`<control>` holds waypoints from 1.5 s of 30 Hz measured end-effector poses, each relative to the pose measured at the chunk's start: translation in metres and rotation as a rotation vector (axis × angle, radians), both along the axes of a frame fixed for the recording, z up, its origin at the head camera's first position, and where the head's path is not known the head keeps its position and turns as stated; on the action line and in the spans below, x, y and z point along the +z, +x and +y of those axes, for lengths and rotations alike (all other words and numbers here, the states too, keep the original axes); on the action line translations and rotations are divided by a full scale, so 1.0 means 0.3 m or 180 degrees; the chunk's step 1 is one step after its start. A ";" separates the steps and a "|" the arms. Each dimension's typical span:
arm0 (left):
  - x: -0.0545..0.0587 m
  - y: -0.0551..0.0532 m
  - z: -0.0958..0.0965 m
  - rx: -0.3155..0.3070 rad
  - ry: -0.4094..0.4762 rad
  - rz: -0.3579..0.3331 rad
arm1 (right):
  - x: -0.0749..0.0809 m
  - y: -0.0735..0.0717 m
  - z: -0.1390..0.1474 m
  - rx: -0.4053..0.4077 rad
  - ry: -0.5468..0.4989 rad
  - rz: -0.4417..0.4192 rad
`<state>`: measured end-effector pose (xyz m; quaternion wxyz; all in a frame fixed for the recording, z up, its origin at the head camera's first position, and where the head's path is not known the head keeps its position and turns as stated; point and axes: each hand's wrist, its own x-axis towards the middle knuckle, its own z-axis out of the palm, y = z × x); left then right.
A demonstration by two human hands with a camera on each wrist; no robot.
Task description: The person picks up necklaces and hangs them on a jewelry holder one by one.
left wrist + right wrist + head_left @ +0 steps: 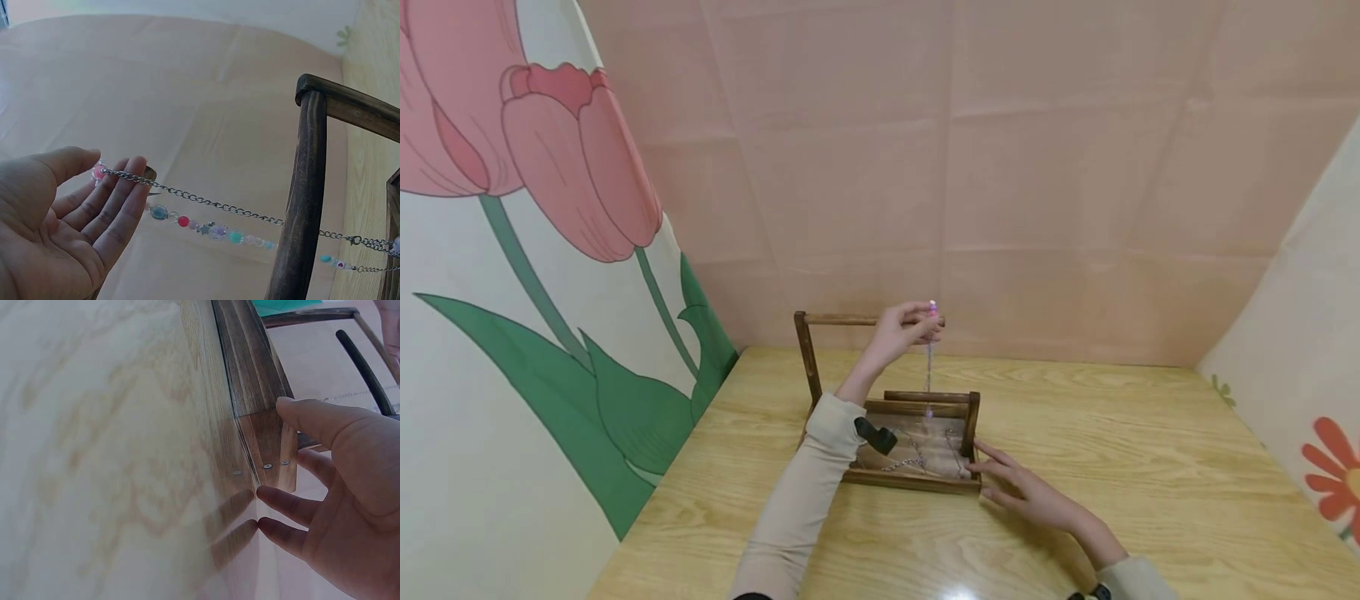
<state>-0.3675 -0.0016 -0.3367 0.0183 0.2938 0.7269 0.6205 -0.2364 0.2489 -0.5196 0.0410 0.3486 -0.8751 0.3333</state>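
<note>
My left hand (901,332) is raised by the upper bar of a dark wooden jewelry stand (808,358) and holds a beaded necklace (928,371) at its top. In the left wrist view, a silver chain (212,201) lies over the fingers, with a pink bead beside the thumb. Below it runs a strand of coloured beads (219,232). The necklace's lower end hangs over the stand's tray (917,482). My right hand (1033,496) grips the tray's near right corner, its thumb on the wood (269,434) and its index finger round the other side.
Several silver chains (913,461) lie in the tray. A shorter, lower bar (932,397) stands at its right side. The stand rests on a wood-grain table (1112,433), with a pink cloth backdrop (1037,208) behind and a tulip-printed panel (580,167) at the left.
</note>
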 end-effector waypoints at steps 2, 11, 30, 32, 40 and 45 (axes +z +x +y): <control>0.001 -0.003 -0.001 0.0033 -0.0033 0.0011 | -0.003 -0.008 0.004 -0.0003 -0.0021 0.0020; 0.070 0.040 -0.019 -0.0052 -0.0089 -0.0083 | 0.016 -0.046 0.034 0.0145 -0.0014 0.0000; -0.011 -0.027 -0.043 0.0119 0.0262 -0.0060 | 0.025 -0.038 0.031 0.0130 0.0072 -0.0100; -0.011 -0.022 -0.052 0.0127 0.0254 -0.0074 | 0.025 -0.033 0.028 0.0123 0.0061 -0.0126; -0.012 -0.004 -0.081 0.0153 0.0262 -0.0107 | 0.026 -0.012 0.018 0.0124 0.0019 -0.0159; -0.008 0.011 -0.097 0.0053 0.0263 -0.0156 | 0.021 0.002 0.002 0.0081 0.0014 -0.0099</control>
